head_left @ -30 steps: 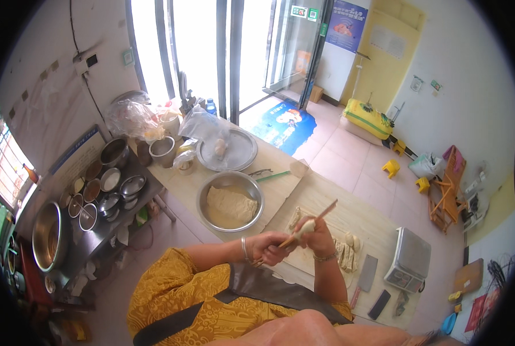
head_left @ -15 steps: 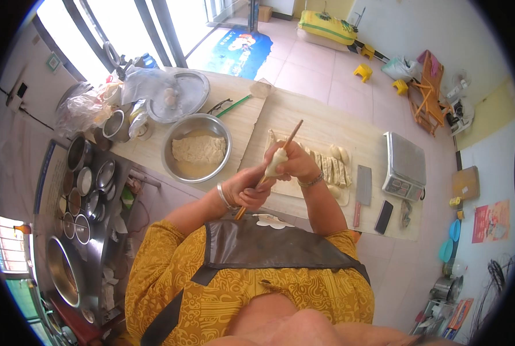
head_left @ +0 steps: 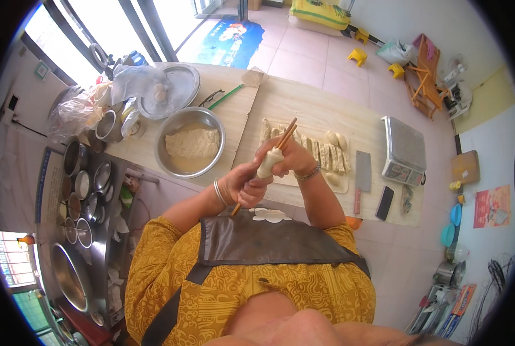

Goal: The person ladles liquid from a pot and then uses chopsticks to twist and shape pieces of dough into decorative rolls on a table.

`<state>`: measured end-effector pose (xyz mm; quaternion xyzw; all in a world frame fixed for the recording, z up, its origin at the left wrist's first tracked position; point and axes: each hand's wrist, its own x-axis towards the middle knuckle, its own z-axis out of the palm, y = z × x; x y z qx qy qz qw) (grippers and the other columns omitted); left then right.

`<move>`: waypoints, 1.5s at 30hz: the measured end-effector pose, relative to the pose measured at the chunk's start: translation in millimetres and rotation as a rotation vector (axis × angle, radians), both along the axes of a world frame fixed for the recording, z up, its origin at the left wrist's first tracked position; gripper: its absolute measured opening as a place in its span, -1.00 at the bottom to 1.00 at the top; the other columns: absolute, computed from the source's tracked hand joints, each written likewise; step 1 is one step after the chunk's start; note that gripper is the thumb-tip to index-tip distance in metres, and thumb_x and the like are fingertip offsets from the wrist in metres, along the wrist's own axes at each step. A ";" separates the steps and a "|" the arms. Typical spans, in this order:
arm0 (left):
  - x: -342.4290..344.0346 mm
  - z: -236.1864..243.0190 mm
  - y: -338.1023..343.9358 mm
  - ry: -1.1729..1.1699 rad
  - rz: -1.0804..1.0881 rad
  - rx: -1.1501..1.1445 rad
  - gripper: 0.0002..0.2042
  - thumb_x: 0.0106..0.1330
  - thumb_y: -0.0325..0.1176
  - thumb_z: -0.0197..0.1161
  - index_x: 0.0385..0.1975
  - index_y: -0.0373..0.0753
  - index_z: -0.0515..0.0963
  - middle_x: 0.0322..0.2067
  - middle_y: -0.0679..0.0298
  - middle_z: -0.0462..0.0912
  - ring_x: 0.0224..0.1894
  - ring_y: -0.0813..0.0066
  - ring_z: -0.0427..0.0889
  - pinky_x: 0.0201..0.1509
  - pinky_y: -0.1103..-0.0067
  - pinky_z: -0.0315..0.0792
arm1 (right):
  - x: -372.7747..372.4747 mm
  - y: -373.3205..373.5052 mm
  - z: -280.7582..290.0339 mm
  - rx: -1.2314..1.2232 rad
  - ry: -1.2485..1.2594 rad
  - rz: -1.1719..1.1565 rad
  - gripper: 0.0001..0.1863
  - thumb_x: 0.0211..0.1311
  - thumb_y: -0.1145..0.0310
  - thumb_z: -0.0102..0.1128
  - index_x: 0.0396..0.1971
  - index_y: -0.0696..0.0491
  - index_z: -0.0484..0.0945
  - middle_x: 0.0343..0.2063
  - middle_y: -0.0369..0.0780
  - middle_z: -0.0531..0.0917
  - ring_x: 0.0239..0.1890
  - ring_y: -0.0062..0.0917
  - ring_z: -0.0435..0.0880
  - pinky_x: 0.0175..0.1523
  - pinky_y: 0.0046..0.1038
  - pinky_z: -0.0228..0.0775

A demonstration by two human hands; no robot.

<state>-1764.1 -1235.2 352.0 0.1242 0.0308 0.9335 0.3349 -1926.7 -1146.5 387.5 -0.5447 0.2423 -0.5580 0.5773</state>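
Head view: left hand (head_left: 247, 189) clenched round the lower end of a pair of chopsticks (head_left: 285, 134). Right hand (head_left: 292, 157) wraps a pale dough piece (head_left: 269, 164) threaded on the sticks, both raised above the tabletop (head_left: 237, 118) near the body. At 12 o'clock of the hands, cut dough strips (head_left: 326, 154) lie in a row on a board (head_left: 303, 112). Steel bowl of flour (head_left: 191, 143) at 10 o'clock, cleaver (head_left: 361, 173) at 3 o'clock, scale (head_left: 404, 150) beyond it.

Risks, as I judge: dough looks soft, so too tight a squeeze could tear it or stick it to the fingers. If the left grip loosens, the sticks could splay and the dough slide off, landing on the apron. Elbow swing could nudge the cleaver.
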 end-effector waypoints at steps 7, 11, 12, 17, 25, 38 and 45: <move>-0.2 35.8 3.3 -0.269 0.825 -1.150 -0.56 0.37 -0.01 -0.13 -0.60 -0.26 0.34 -0.80 0.37 0.24 -0.82 0.57 0.17 -0.77 0.65 0.10 | 26.2 -2.1 2.8 0.342 0.100 -0.667 -0.80 0.11 0.37 0.24 -0.33 0.15 0.49 -0.65 -0.36 0.49 -0.71 -0.78 0.38 -0.65 -0.72 0.17; 0.7 41.0 -7.7 -0.318 0.576 -0.831 -0.51 0.33 0.11 -0.10 -0.62 -0.22 0.30 -0.80 0.42 0.16 -0.84 0.62 0.09 -0.81 0.66 0.00 | 1.9 6.8 -0.5 0.239 -0.155 -0.172 -0.55 0.10 0.33 0.25 -0.04 0.21 0.40 -0.60 -0.34 0.48 -0.72 -0.77 0.33 -0.68 -0.72 0.09; -0.9 33.0 -9.4 -0.269 0.403 -0.571 -0.49 0.30 0.16 -0.11 -0.64 -0.21 0.27 -0.81 0.44 0.11 -0.85 0.66 0.04 -0.82 0.67 -0.06 | -0.6 5.4 -1.7 0.208 -0.146 -0.129 -0.54 0.07 0.33 0.27 -0.05 0.21 0.41 -0.59 -0.33 0.49 -0.73 -0.78 0.33 -0.68 -0.72 0.09; -1.0 -5.3 -4.3 -0.042 0.024 -0.033 -0.43 0.26 0.27 -0.18 -0.68 -0.17 0.21 -0.85 0.48 -0.02 -0.87 0.74 -0.12 -0.86 0.71 -0.21 | 1.6 -0.3 -16.9 0.106 -0.113 -0.043 -0.60 -0.04 0.31 0.36 -0.21 0.19 0.50 -0.56 -0.30 0.55 -0.73 -0.81 0.34 -0.70 -0.75 0.09; -6.3 33.8 0.0 -0.033 0.932 -1.660 -0.54 0.40 0.00 -0.22 -0.59 -0.24 0.32 -0.77 0.40 0.16 -0.82 0.60 0.12 -0.76 0.66 0.01 | 24.2 3.0 -9.0 0.432 0.024 -0.593 -0.74 0.14 0.37 0.18 -0.22 0.19 0.50 -0.62 -0.36 0.51 -0.73 -0.78 0.35 -0.68 -0.72 0.10; -8.1 20.8 -12.7 -0.392 0.785 -1.013 -0.57 0.28 0.10 0.01 -0.52 -0.19 0.34 -0.76 0.48 0.15 -0.79 0.74 0.09 -0.76 0.75 -0.06 | 30.9 23.8 -21.3 0.427 0.155 -0.739 -0.76 0.13 0.35 0.20 -0.26 0.15 0.46 -0.71 -0.35 0.48 -0.68 -0.78 0.40 -0.60 -0.67 0.20; -16.8 15.8 -3.3 -0.326 0.934 -1.004 -0.83 0.26 -0.29 0.19 -0.46 -0.21 0.40 -0.73 0.53 0.23 -0.77 0.80 0.16 -0.76 0.75 0.00 | 41.8 13.9 -32.7 0.088 0.406 -1.113 -0.81 0.28 0.38 0.00 -0.52 0.11 0.42 -0.69 -0.32 0.46 -0.61 -0.75 0.37 -0.51 -0.62 0.22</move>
